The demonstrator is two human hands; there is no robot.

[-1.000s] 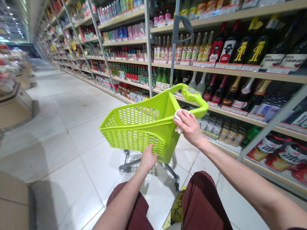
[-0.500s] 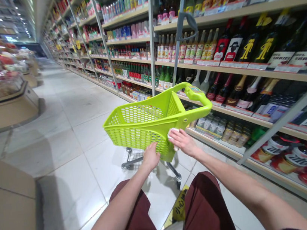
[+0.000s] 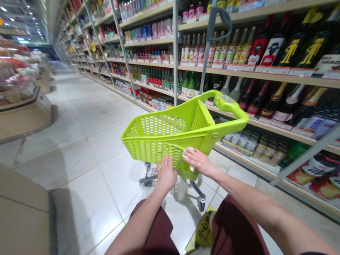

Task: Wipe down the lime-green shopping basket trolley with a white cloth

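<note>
1. Two bare hands are at the bright lime-green plastic shopping cart with perforated sides [image 3: 201, 141], which stands on the pale tiled floor [image 3: 95, 154] just before the person's knees, near the shelves of bottles [image 3: 312, 67].
2. The right hand [image 3: 200, 163] holds a small crumpled white cloth or wipe [image 3: 188, 155] under its fingers, pressed to the near side wall below the rim; the cloth is mostly hidden.
3. The left hand [image 3: 167, 173] has its fingers spread, not closed around anything; they seem to rest against the lower, perforated part of that wall, though the exact contact is hard to tell.
4. Wiping looks to be under way on this near side, toward the handle end. How much of it has been covered cannot be told, as the plastic shows no clear difference between wiped and unwiped parts.
5. The looped green handle [image 3: 242, 123], the inside of the basket and the grey wheeled legs [image 3: 198, 191] have no hand on them; whether any is done or left does not show.
</note>
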